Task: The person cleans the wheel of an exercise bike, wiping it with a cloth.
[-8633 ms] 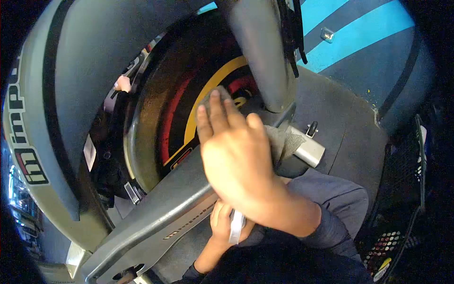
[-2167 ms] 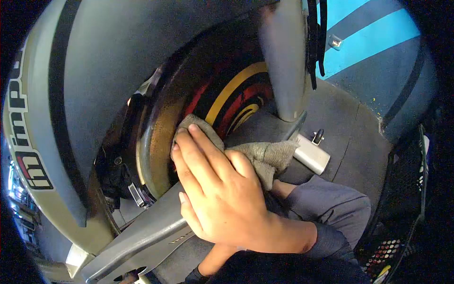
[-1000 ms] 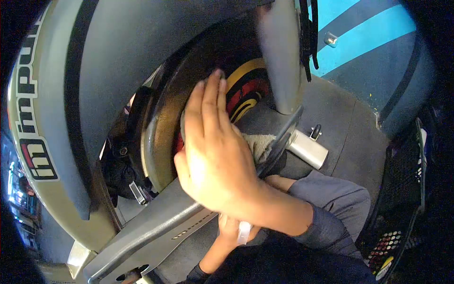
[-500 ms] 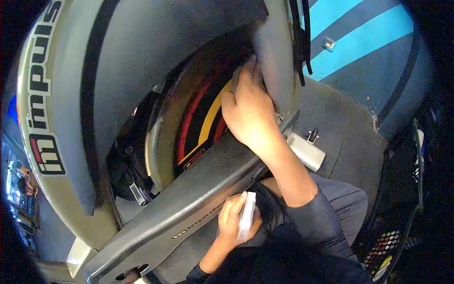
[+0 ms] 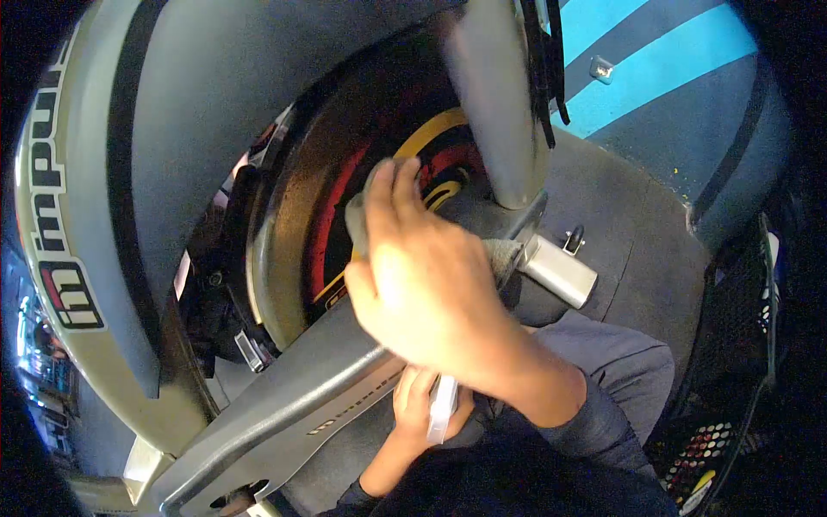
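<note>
Under the fingers of my right hand [image 5: 426, 284] a grey cloth [image 5: 356, 226] is pressed against the flywheel [image 5: 332, 198], which has red and yellow rings. Another part of the cloth shows beyond the hand, near the silver foot of the machine. The right hand's fingers are held together over the cloth. Lower down, below the grey frame bar [image 5: 284, 388], my left hand [image 5: 418, 414] holds a white translucent object [image 5: 443, 409], partly hidden by my right hand. What that object is I cannot tell.
A big grey curved cover [image 5: 207, 103] arches over the wheel at the left. The silver foot [image 5: 560, 271] lies on the dark floor at the right. Beyond stand a blue striped wall [image 5: 663, 69] and a black mesh item [image 5: 732, 345]. My bent leg [image 5: 603, 362] is close by.
Since half a second ago my right hand has come down and left across the wheel with the cloth. It now covers part of the white object, which stays in my left hand.
</note>
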`<state>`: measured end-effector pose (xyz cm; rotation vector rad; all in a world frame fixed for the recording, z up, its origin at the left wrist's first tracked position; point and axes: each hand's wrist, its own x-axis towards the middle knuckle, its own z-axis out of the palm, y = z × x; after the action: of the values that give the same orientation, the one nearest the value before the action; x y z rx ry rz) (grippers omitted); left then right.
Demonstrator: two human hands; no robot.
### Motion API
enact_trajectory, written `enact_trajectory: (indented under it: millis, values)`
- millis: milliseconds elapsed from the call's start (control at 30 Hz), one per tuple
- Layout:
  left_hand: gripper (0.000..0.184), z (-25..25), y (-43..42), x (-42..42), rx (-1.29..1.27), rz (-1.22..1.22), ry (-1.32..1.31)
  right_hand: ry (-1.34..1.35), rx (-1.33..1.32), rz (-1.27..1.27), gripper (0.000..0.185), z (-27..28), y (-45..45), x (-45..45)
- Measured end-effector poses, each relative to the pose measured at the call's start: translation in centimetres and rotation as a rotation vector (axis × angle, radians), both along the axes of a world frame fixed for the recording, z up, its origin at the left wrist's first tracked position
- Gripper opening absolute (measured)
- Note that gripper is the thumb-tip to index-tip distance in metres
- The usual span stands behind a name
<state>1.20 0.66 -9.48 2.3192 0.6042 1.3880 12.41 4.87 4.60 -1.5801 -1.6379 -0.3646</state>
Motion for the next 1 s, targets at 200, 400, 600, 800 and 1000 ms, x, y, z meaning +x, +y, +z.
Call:
enact_trajectory:
  millis: [200, 400, 600, 800, 1000]
  values:
    - [0.067, 0.2, -0.3, 0.1, 0.052, 0.042, 0.027, 0.102, 0.084, -0.147, 0.067, -0.7, 2.8, 2.7]
    - [0.063, 0.3, -0.5, 0.0, 0.045, 0.042, -0.016, 0.074, -0.026, -0.072, 0.07, 0.2, 0.4, 1.2]
    - [0.052, -2.0, -0.5, -1.2, -0.117, -0.007, 0.094, -0.131, -0.002, -0.013, 0.072, -0.6, -0.7, -2.2]
    - [0.062, 0.7, -0.3, 0.2, 0.059, 0.032, -0.022, -0.125, 0.078, -0.227, 0.074, -1.1, 2.8, 1.8]
    - [0.065, 0.8, -0.3, 0.3, 0.071, 0.033, -0.009, -0.082, 0.082, -0.196, 0.067, -1.4, 2.2, 2.5]
